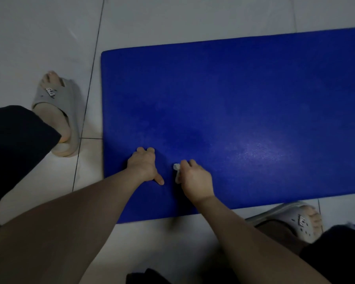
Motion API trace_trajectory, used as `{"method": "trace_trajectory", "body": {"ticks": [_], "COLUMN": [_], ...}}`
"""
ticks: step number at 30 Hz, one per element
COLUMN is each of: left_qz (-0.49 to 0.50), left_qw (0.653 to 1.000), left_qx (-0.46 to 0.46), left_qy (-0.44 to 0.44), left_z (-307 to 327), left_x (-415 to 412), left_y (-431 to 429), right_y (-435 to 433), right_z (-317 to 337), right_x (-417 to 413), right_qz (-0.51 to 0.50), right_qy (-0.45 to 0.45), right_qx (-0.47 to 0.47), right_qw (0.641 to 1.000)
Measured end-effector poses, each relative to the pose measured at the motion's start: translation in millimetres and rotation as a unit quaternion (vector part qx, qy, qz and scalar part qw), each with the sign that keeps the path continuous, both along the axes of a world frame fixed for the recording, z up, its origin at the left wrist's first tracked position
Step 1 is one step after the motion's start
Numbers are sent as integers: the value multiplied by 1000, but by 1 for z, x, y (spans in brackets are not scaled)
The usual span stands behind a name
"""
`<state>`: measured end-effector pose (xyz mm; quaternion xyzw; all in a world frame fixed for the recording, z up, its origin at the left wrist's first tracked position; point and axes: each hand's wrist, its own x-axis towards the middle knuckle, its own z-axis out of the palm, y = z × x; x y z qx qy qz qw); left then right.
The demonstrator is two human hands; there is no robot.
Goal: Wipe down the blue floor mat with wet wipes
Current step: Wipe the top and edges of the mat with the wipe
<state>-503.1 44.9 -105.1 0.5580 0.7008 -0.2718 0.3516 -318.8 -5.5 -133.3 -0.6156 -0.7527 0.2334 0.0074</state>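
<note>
Blue floor mat (pixel 234 99) lies flat on pale floor tiles (pixel 172 17); right hand (pixel 196 179) curls its fingers round a wadded wet wipe (pixel 176 170), pressing it to the mat's near-left part; left hand (pixel 142 166), just beside, braces on fingertips, thumb out, gripping nothing.

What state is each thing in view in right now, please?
blue floor mat: lying flat on the tile floor.
wet wipe: bunched up, held against the mat.
right hand: gripping the wet wipe.
left hand: resting on the mat, thumb out; finger pose unclear.
left slipper: worn, on the tiles.
right slipper: worn, on the tiles.
</note>
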Motion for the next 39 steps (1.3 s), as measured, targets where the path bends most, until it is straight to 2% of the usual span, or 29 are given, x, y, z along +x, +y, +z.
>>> {"method": "trace_trajectory", "body": {"ticks": [2, 6, 10, 13, 15, 18, 24, 27, 29, 31, 34, 39], "left_qz": [3, 1, 1, -2, -1, 1, -4, -14, -21, -25, -21, -3], "left_qw": [1000, 1000, 1000, 1000, 1000, 1000, 1000, 1000, 1000, 999, 999, 1000], "left_qx": [0, 2, 3, 5, 5, 5, -1, -3, -6, -19, -42, -5], "left_qy": [-6, -10, -10, -8, -6, -5, 6, 9, 11, 10, -9, -8], "left_z": [0, -1, -1, -2, -3, -4, -6, -6, -4, -1, 3, 14], "left_x": [-1, -2, -2, -1, 0, -1, -1, -2, -1, -1, -3, -28], "left_y": [0, -1, -1, -1, -1, 0, 0, 0, 2, 5, 10, 31], "right_y": [9, 30, 54, 58, 57, 50, 33, 28, 34, 45, 66, 100], "right_z": [-1, 0, 5, 6, 0, -13, -17, -13, -13, -12, -3, 4], "right_x": [27, 92, 148, 153, 132, 81, -8, -30, -21, 6, 62, 143], "right_qz": [-22, -134, -312, -379, -378, -313, -115, -3, 35, -3, -115, -310], "right_qy": [-27, -88, -122, -105, -58, -1, 4, 21, 3, -13, -38, -75], "right_qx": [6, -4, -29, -15, 18, 62, 85, 91, 82, 37, -1, -19], "right_qw": [999, 987, 942, 919, 924, 948, 990, 996, 996, 999, 993, 948]}}
